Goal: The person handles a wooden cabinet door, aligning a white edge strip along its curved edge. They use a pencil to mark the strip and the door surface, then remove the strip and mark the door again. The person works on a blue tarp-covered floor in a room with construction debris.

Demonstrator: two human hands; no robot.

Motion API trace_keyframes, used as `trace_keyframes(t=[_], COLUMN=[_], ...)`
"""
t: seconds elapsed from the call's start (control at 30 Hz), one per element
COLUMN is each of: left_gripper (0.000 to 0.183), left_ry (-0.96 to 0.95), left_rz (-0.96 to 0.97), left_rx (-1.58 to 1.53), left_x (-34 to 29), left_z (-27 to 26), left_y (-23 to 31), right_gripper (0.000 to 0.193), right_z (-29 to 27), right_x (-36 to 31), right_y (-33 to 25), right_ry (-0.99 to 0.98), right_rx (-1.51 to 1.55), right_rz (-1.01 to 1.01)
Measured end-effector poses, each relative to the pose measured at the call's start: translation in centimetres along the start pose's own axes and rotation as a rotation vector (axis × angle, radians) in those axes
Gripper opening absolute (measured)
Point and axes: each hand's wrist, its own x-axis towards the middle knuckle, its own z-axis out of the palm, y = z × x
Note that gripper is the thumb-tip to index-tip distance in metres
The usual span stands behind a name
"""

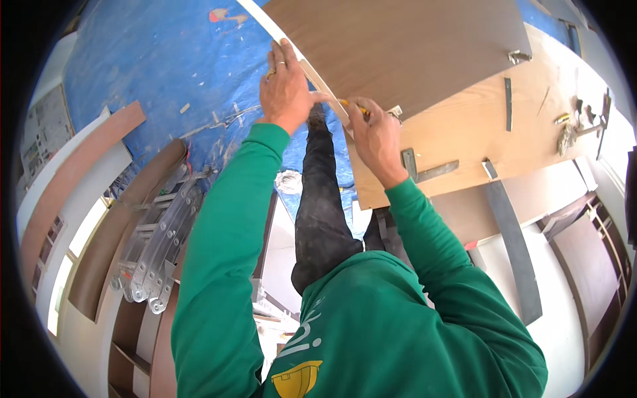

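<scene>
My left hand [286, 91] lies against a long pale edge strip [265, 23] that runs along the side of a brown board [405, 46]. Its fingers are stretched out along the strip, and the thumb reaches toward my right hand [378, 136]. My right hand is closed at the same edge, nearer to me, around a slim yellow tool [361, 109]; whether it is a pencil or a knife I cannot make out. The brown board rests on a light wooden panel [464, 132]. A small metal piece [395, 111] shows beside my right fingers.
A dark angled metal piece [434, 172] and a dark strip [508, 104] lie on the wooden panel. Hand tools, including a hammer [587, 131], are at its far right. Blue sheeting [172, 53] covers the floor; a folded ladder [156, 245] and curved boards [73, 172] stand left.
</scene>
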Motion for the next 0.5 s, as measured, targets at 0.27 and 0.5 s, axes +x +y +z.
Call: trace_keyframes(t=[0.27, 0.5], left_gripper=[0.149, 0.152], left_ry=[-0.032, 0.001], left_rz=[0.032, 0.051], left_rx=[0.000, 0.011], left_x=[0.1, 0.5], left_z=[-0.2, 0.1], left_y=[0.0, -0.5], right_gripper=[0.022, 0.021], right_z=[-4.4, -5.5], right_x=[-7.8, -8.6], right_y=[6.3, 6.3], right_ry=[0.012, 0.112], right_rx=[0.046, 0.254], right_rz=[0.137, 0.006])
